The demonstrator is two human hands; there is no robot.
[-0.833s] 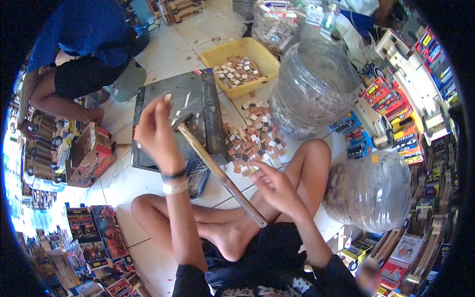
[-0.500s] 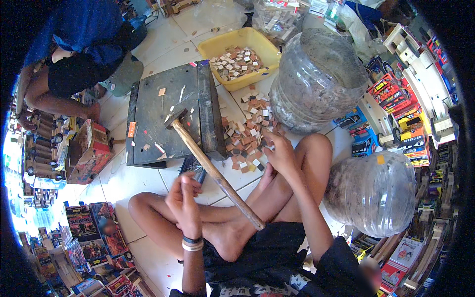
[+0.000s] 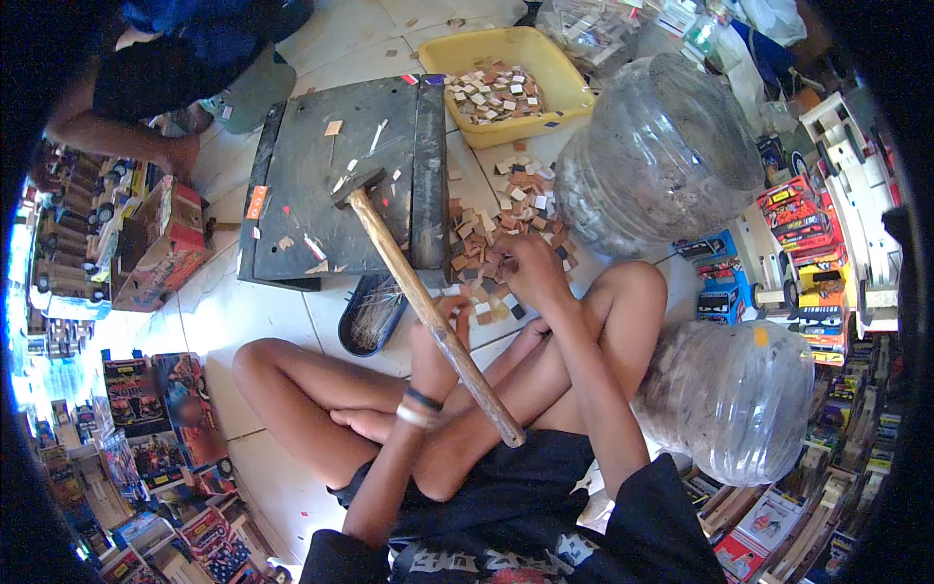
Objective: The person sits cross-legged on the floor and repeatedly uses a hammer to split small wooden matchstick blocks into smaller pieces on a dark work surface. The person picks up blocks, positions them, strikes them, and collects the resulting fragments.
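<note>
My right hand (image 3: 533,271) is over the loose pile of small square tiles (image 3: 525,195), its fingertips pinched together. Whatever lies between them is too small to make out. My left hand (image 3: 436,352) is low beside the pile's near edge, partly behind the hammer handle, its fingers smeared and half covered. A wooden-handled hammer (image 3: 418,292) rests with its head on a dark, worn low bench (image 3: 341,185), the handle slanting down over my crossed legs. Beneath the bench's near edge, a dark oval dish (image 3: 362,326) holds thin nails or pins.
Behind the pile stands a yellow tub (image 3: 574,102) with more tiles. Two large clear plastic containers (image 3: 662,156) are on my right. Stacked toy trucks (image 3: 808,243) line both sides. A red box (image 3: 165,243) sits left of the bench. Another person's bare leg (image 3: 117,141) is at upper left.
My left hand has moved right and forward, passing behind the hammer handle toward the tiles. My right hand has shifted slightly left over the pile. The oval dish now shows more fully.
</note>
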